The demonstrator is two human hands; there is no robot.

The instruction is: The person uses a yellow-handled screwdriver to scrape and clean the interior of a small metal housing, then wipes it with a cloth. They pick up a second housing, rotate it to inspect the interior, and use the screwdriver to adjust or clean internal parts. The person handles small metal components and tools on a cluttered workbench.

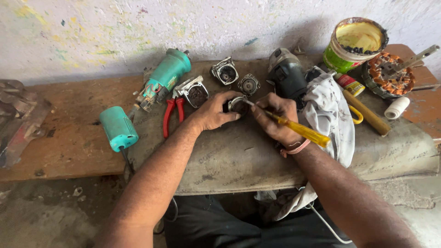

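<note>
1. Left hand (pixel 213 112) is closing around a small round metal housing (pixel 238 104), pinning it against the counter (pixel 229 156) near the middle of the grey slab.
2. Right hand (pixel 274 120) is gripping a yellow-handled screwdriver (pixel 301 131); the handle is sticking out past the wrist, and the thin shaft is pointing into the top of the housing.
3. A pink band (pixel 296 148) is sitting on the right wrist.
4. Red-handled pliers (pixel 172 115) are lying just left of the left hand, beside an open gear case (pixel 195 92).
5. A teal motor body (pixel 165 76) is lying behind the pliers; a separate teal cap (pixel 118 128) is resting at the slab's left edge.
6. Two more small metal parts (pixel 225 72) are sitting behind the housing, near the wall.
7. A black grinder head (pixel 287 73) is standing just behind the right hand, touching a stained white rag (pixel 330 115).
8. A green can (pixel 356 43) with a yellow interior, a copper-wound stator (pixel 390 76) and a white spool (pixel 396 108) are grouping at the far right.
9. A wooden handle (pixel 367 112) is lying beside the rag.
</note>
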